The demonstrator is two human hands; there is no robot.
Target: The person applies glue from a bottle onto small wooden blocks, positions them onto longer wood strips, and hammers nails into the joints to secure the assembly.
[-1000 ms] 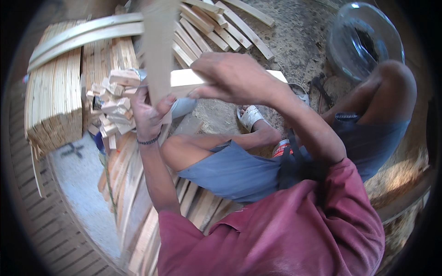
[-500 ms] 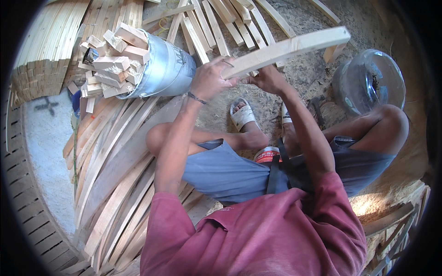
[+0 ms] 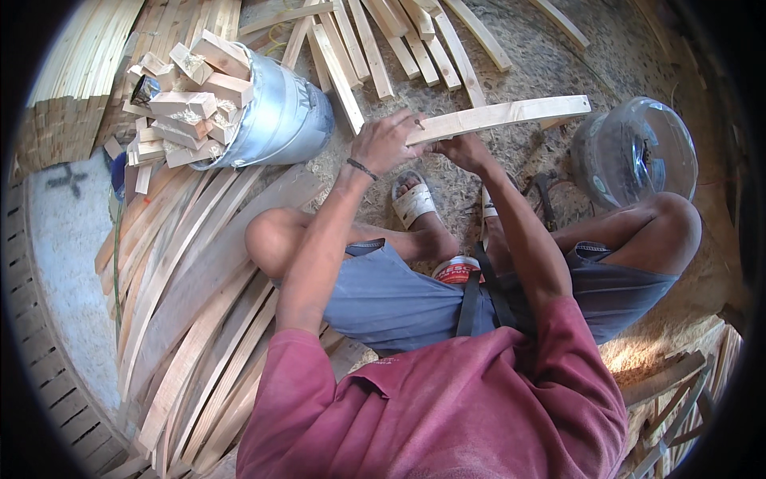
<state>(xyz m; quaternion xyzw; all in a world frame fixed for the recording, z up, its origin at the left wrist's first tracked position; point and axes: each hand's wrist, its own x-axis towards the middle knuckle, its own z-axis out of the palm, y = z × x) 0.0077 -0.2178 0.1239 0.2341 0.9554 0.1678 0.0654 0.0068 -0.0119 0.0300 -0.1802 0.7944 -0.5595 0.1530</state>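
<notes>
A pale wooden strip (image 3: 511, 116) is held up in front of me, its far end reaching to the right. Around its left end, the fingers of my left hand (image 3: 386, 144) are closed, and a small dark thing by the fingertips is too small to name. My right hand (image 3: 465, 152) grips the same strip from below, close beside the left; its fingertips are partly hidden. Beneath the strip, sawdust covers the ground between my sandalled feet.
At the left stands a grey bucket (image 3: 279, 112) full of wood offcuts (image 3: 187, 104). Long boards (image 3: 207, 319) lie beside my left leg. Several cut strips (image 3: 371, 52) are spread ahead. A clear plastic container (image 3: 590, 156) stands at the right, near a dark tool (image 3: 545, 195).
The strip's far end has dropped and swung slightly left, so it lies more level. My left hand has shifted right and down; the right hand has moved slightly lower.
</notes>
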